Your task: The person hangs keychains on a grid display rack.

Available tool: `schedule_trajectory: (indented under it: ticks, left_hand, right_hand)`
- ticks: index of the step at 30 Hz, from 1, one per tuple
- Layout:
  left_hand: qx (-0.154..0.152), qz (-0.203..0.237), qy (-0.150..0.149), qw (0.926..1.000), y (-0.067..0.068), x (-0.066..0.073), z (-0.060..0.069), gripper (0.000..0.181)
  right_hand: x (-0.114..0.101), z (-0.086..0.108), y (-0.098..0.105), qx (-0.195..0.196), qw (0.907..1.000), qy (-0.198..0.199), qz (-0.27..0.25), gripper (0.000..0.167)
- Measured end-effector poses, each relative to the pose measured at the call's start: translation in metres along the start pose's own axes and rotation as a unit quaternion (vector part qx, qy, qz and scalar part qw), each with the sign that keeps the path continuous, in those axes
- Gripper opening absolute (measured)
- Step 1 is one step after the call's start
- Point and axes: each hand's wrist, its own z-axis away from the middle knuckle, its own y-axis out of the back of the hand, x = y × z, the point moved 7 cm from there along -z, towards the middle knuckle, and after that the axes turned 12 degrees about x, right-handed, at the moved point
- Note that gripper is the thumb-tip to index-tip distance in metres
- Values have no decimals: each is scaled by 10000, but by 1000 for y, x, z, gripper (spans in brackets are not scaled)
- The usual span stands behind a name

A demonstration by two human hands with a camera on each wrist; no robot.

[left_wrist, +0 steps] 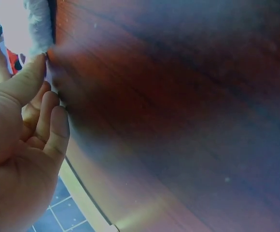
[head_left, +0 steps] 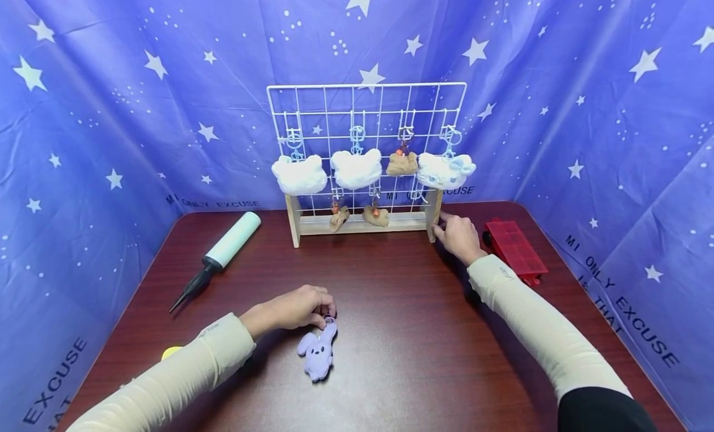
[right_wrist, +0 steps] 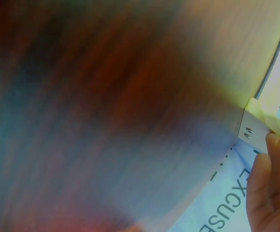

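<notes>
Low over the front middle of the table, my left hand (head_left: 304, 307) pinches the ring end of a purple plush puppy keychain (head_left: 318, 357). In the left wrist view, thumb and fingers meet at the edge of the plush (left_wrist: 24, 21). At the back right, my right hand (head_left: 460, 237) grips the wooden leg (head_left: 434, 215) of a white wire display rack (head_left: 368, 85). Fluffy white plush keychains (head_left: 356, 169) hang on its upper hooks, along with a small brown one (head_left: 401, 164). Two more brown plush pieces (head_left: 376, 217) dangle lower down.
A mint green hand pump (head_left: 231, 243) lies at the left of the dark red table (head_left: 390, 370). On the right is a red compartment box (head_left: 515, 249). Part of a yellow object (head_left: 170, 352) shows behind my left sleeve. Starry blue curtains (head_left: 558, 79) surround the table.
</notes>
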Motion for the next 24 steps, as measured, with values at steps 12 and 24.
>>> schedule_trajectory:
  ticks: [12,24]
  left_hand:
    - [162,541,381,9977,2,-6,0,9]
    - [879,172,165,9958,22,1,-2,11]
  right_hand:
    - [0,-1,-2,-41,10000,-4,20,29]
    - [1,1,-1,-54,10000,-28,0,30]
